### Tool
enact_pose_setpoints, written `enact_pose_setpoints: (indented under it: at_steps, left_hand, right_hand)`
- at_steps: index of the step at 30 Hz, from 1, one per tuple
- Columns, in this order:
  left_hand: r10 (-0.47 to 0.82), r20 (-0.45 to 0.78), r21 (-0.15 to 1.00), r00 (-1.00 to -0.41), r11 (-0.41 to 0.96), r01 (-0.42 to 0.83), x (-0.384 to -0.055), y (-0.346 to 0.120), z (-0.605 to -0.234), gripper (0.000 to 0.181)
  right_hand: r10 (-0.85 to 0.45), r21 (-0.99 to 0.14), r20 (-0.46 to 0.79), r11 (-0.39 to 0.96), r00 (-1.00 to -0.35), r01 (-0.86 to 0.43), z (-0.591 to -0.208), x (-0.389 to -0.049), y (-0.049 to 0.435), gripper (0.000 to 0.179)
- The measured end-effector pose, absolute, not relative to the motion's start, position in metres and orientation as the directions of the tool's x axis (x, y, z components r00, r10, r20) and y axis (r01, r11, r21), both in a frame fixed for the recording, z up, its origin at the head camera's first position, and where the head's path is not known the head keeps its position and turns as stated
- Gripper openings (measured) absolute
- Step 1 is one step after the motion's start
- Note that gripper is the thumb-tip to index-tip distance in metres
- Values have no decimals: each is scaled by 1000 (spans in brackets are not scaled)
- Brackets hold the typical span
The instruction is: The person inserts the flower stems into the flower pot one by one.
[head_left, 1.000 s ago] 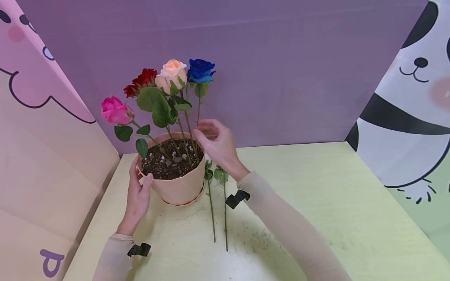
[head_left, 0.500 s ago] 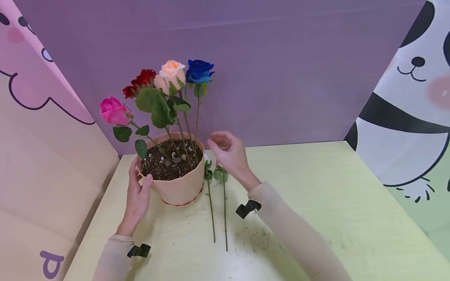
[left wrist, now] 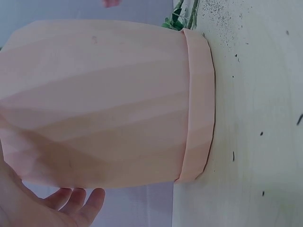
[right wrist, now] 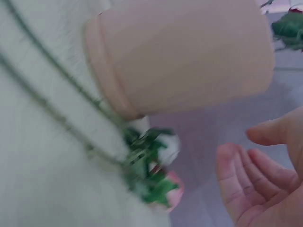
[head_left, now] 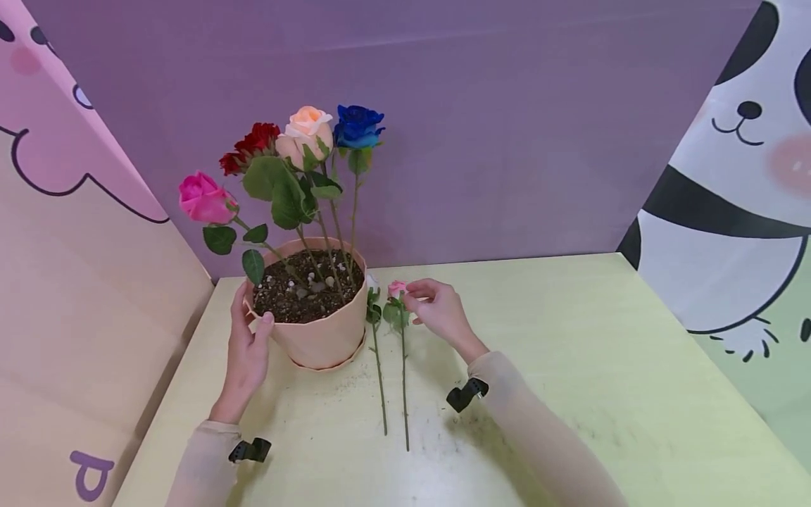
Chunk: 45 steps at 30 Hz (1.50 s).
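At the left of the head view, my left hand (head_left: 249, 352) holds the side of a peach flowerpot (head_left: 323, 338), thumb at the rim. In the left wrist view its fingers (left wrist: 90, 208) curl against the pot's side. My right hand (head_left: 445, 315) is beside a pink rose (head_left: 397, 290) lying on the table. The right wrist view shows that hand's thumb and fingers parted, with nothing between them. A white rose (head_left: 372, 283) lies to the left of the pink one, close to the pot. Both stems point towards me.
Dark soil (head_left: 304, 292) fills the pot. In it stand a hot-pink rose (head_left: 205, 198), red blooms (head_left: 253, 146), a peach rose (head_left: 308, 134) and a blue rose (head_left: 358, 127). Soil crumbs dot the table (head_left: 538, 331). A purple backdrop (head_left: 507, 141) rises behind.
My right hand has let go of the blue rose's stem and come down, right and nearer, to the pink rose on the table. The left hand has stayed on the pot.
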<state>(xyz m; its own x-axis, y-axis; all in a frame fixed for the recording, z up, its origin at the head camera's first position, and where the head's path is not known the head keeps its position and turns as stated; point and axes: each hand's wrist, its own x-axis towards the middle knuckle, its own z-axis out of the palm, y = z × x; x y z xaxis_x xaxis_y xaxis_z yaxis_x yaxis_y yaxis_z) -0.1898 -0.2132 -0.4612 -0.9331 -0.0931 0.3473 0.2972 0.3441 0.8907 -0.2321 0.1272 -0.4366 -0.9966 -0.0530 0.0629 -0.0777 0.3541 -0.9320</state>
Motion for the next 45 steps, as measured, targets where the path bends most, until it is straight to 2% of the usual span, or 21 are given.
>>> enact_pose_setpoints:
  at_steps: [4, 10, 17, 30, 45]
  left_hand:
    - [-92, 344, 892, -934, 344, 295, -189, -214, -462, 71]
    - [-87, 315, 902, -945, 338, 269, -188, -214, -460, 72]
    - [-81, 313, 902, -946, 338, 270, -188, -214, -459, 72]
    - [-74, 332, 900, -940, 324, 292, -187, -213, -458, 73]
    - [-85, 333, 899, -939, 329, 289, -187, -214, -459, 73]
  right_hand:
    - [-44, -930, -49, 367, -998, 29, -459, -232, 131, 35]
    - [-38, -917, -131, 384, -991, 106, -484, -234, 127, 29]
    - [3, -876, -168, 458, -986, 150, -492, -237, 120, 31]
    - [28, -861, -229, 460, -973, 216, -497, -243, 115, 31]
    - [-1, -899, -268, 359, -963, 250, -497, -242, 119, 36]
